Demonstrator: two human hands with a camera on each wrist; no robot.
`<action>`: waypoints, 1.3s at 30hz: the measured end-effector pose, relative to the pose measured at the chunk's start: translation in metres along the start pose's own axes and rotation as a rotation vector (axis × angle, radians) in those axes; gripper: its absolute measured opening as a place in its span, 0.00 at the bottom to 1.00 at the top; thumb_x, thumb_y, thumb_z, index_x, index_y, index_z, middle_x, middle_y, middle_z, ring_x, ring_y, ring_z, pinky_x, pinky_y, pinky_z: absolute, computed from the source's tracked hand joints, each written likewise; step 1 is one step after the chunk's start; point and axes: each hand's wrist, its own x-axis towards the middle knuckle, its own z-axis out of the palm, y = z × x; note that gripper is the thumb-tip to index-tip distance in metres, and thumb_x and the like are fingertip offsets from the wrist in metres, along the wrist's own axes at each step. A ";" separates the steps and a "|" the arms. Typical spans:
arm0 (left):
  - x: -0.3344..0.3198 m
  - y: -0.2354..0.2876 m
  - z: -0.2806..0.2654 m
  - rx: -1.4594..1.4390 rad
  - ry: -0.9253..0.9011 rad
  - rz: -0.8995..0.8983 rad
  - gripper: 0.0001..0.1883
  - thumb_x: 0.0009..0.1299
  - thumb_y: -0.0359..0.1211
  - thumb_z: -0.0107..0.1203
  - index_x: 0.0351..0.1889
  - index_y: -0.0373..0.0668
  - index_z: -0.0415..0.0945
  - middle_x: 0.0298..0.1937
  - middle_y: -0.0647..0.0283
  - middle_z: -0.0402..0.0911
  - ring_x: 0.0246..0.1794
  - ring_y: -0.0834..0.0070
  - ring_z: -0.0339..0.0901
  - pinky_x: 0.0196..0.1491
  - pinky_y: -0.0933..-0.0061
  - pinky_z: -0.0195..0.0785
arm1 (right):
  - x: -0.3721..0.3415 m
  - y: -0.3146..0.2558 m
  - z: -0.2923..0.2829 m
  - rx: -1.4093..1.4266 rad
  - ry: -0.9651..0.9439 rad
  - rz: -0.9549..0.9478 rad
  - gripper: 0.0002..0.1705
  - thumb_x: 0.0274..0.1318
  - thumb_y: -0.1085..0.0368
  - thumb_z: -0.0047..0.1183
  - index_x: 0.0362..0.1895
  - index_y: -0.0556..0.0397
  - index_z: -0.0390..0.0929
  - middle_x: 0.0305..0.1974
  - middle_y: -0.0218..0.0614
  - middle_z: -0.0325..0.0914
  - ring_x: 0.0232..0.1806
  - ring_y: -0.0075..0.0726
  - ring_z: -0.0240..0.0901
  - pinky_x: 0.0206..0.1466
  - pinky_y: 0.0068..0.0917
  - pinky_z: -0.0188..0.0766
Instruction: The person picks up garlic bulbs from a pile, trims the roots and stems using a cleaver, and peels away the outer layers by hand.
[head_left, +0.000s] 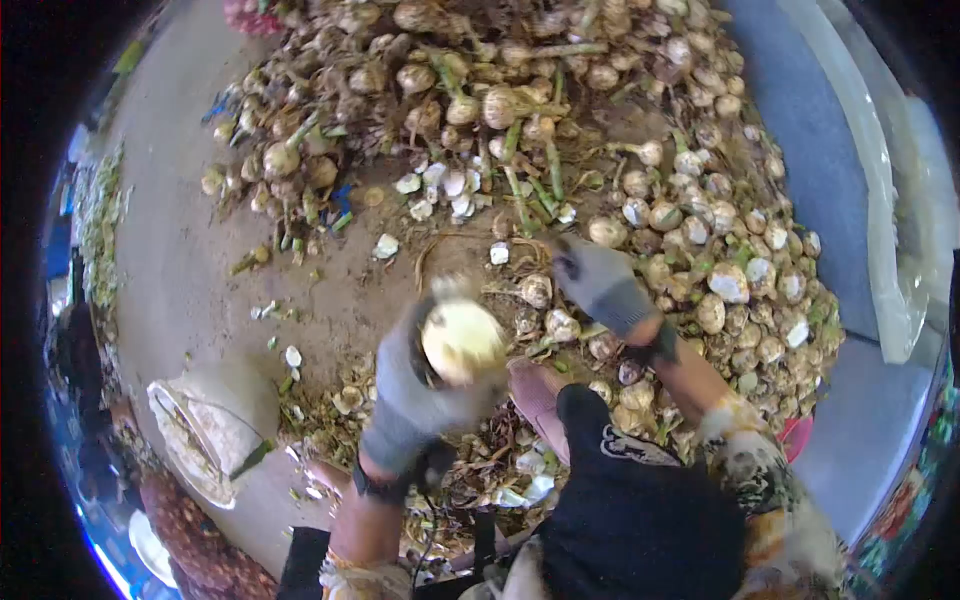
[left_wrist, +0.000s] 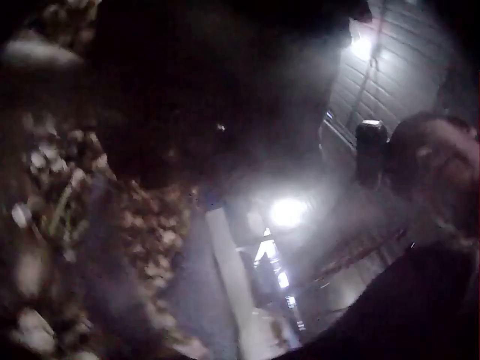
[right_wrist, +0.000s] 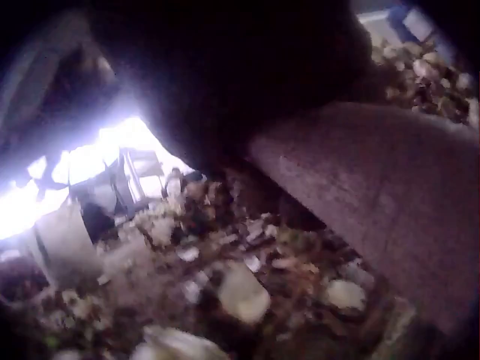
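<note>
In the head view my left hand [head_left: 415,385], in a grey glove, grips a pale, round garlic bulb [head_left: 463,342]; both are blurred. To its right, my gloved right hand [head_left: 605,285] reaches over the ground, its dark fingertips beside a small bulb with a stalk [head_left: 536,290]. Blur leaves me unable to tell whether those fingers hold anything. White cut pieces [head_left: 440,187] lie beyond the hands. Both wrist views are dark; the left one shows blurred bulbs [left_wrist: 34,330], the right one pale pieces [right_wrist: 244,294] on littered ground.
A large heap of stalked bulbs [head_left: 420,75] lies ahead; trimmed-looking bulbs [head_left: 730,283] spread at the right. A whitish sack [head_left: 225,415] stands at the left. A pink-covered foot [head_left: 540,405] and dark lap covering [head_left: 640,500] are close in front.
</note>
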 end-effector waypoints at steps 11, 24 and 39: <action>0.060 0.014 0.088 -0.123 -0.077 0.159 0.30 0.59 0.34 0.62 0.57 0.39 0.61 0.49 0.58 0.72 0.50 0.72 0.70 0.50 0.69 0.66 | -0.052 -0.007 0.036 1.045 -0.377 0.263 0.19 0.52 0.58 0.57 0.45 0.55 0.74 0.29 0.33 0.77 0.31 0.29 0.73 0.36 0.30 0.70; 0.273 -0.072 0.044 1.456 -0.232 0.098 0.43 0.52 0.53 0.62 0.65 0.53 0.59 0.66 0.49 0.58 0.69 0.54 0.51 0.67 0.42 0.38 | -0.059 0.061 0.006 1.129 -0.024 0.334 0.15 0.53 0.60 0.56 0.41 0.57 0.75 0.28 0.32 0.78 0.25 0.24 0.72 0.30 0.23 0.69; 0.061 -0.037 0.055 -0.546 0.137 -0.308 0.36 0.59 0.32 0.61 0.65 0.38 0.55 0.57 0.58 0.68 0.53 0.69 0.70 0.54 0.69 0.67 | -0.013 -0.045 0.018 1.462 0.253 0.112 0.19 0.58 0.54 0.54 0.47 0.54 0.72 0.35 0.26 0.74 0.32 0.20 0.67 0.36 0.23 0.67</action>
